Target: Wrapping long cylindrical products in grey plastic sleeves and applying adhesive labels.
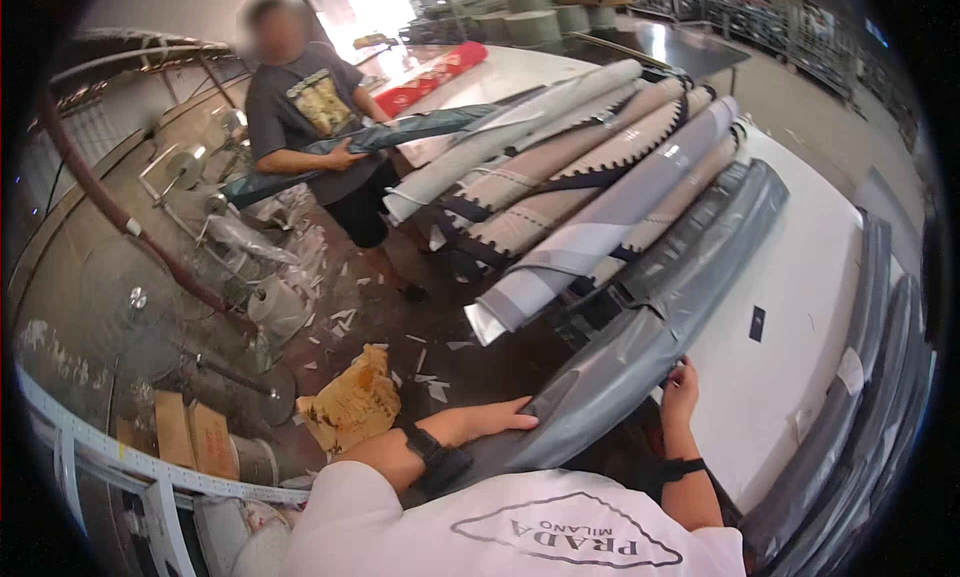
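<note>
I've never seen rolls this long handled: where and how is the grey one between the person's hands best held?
Probably by its near part, one hand from each side: the grey roll is long and thick, and that part juts past the white table, leaving both sides reachable. The left hand and right hand flank it.

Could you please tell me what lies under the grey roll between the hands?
The grey roll lies partly over the white table; anything directly beneath it is covered.
</note>
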`<state>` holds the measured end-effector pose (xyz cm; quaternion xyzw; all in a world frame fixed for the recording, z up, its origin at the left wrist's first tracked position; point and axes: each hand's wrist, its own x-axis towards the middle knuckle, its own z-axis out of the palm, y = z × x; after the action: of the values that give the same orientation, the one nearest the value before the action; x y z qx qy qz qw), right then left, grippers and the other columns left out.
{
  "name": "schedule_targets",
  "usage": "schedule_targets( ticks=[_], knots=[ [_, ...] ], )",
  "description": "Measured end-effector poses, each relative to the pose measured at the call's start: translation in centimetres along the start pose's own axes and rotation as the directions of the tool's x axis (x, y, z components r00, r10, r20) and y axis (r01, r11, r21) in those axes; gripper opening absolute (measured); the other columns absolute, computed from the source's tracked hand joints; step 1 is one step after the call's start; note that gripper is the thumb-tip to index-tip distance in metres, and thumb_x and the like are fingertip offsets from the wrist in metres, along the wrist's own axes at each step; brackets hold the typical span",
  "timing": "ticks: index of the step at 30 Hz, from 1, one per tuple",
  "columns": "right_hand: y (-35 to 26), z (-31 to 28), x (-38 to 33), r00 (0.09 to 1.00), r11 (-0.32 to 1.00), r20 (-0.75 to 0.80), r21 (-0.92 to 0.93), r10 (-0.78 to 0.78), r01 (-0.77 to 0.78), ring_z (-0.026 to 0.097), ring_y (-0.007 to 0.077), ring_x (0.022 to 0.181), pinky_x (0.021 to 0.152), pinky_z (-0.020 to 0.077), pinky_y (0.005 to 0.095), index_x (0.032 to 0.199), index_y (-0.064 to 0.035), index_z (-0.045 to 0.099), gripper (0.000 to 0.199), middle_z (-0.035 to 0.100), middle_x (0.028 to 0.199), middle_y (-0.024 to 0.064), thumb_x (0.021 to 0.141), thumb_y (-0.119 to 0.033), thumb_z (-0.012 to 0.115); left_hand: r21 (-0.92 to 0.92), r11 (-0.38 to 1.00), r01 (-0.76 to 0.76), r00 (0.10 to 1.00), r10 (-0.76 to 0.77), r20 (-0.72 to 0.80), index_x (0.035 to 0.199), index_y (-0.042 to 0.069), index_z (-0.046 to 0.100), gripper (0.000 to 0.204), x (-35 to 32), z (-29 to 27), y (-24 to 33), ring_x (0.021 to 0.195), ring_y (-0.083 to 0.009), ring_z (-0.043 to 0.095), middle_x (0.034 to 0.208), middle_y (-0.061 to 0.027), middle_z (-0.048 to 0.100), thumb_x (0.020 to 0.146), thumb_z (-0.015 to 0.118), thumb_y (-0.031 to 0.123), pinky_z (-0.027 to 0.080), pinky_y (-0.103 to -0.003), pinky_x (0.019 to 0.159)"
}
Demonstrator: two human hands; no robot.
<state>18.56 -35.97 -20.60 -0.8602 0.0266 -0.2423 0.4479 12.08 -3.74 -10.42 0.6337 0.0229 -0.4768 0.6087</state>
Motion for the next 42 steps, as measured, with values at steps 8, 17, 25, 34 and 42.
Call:
schedule_targets(
  ticks=[8,17,25,34,42],
  knots=[
    [-2.5,-2.2,0.3,0.996,0.979,0.085,-0.206,0.026,-0.008,0.06,0.0309,0.079,0.069,0.0471,0.035,0.094,-0.0011,0.06,0.022,0.061,0.089,0.0166,0.072,-0.002,0.059,0.059,0.997,-0.043,0.998,0.045,-0.039,0.135,0.0,0.019,0.085,-0.7,0.2,-0.1,0.119,-0.0205,0.034,0.132,-0.015,0.033,0.078,0.055,0.05,0.027,-0.031,0.099],
    [-4.4,-2.9,0.3,0.976,0.946,0.132,-0.298,0.17,-0.125,0.059,0.0336,0.07,0.062,0.0459,0.0398,0.079,-0.004,0.057,0.012,0.061,0.076,0.0145,0.073,-0.013,0.062,0.101,0.995,0.007,0.997,0.001,-0.076,0.136,-0.003,0.013,0.092,-0.6,-0.4,-0.7,0.125,-0.0233,0.026,0.138,-0.0175,0.025,0.076,0.053,0.055,0.021,-0.033,0.103],
    [-4.0,-1.5,-4.1,0.876,0.944,0.474,-0.32,0.085,0.082,0.059,0.0344,0.068,0.06,0.0456,0.0434,0.079,-0.0058,0.057,0.009,0.06,0.075,0.0175,0.077,-0.015,0.055,0.031,0.993,0.113,0.988,-0.109,-0.106,0.131,0.005,0.034,0.071,-4.1,1.9,2.9,0.11,-0.0198,0.045,0.126,-0.0107,0.044,0.079,0.052,0.051,0.035,-0.032,0.093],
    [-1.0,-5.4,-5.5,0.57,0.983,0.821,-0.082,-0.027,0.164,0.059,0.0325,0.081,0.072,0.0474,0.0398,0.093,-0.0085,0.063,0.024,0.061,0.085,0.0182,0.074,-0.022,0.058,-0.523,0.833,0.18,0.936,-0.308,-0.169,0.112,0.004,0.055,0.043,-3.7,1.6,1.3,0.086,-0.017,0.06,0.101,-0.0076,0.061,0.086,0.048,0.038,0.048,-0.029,0.076],
    [-2.5,-4.9,3.2,0.767,0.723,0.301,-0.266,-0.566,0.638,0.049,0.0217,0.102,0.088,0.0385,0.0368,0.08,-0.0117,0.057,0.007,0.051,0.114,0.0033,0.074,-0.01,0.053,-0.358,0.874,0.328,0.876,-0.423,-0.231,0.116,0.007,0.052,0.046,-1.9,1.5,0.9,0.091,-0.0165,0.057,0.108,-0.008,0.058,0.089,0.04,0.042,0.045,-0.029,0.079]
  ],
)
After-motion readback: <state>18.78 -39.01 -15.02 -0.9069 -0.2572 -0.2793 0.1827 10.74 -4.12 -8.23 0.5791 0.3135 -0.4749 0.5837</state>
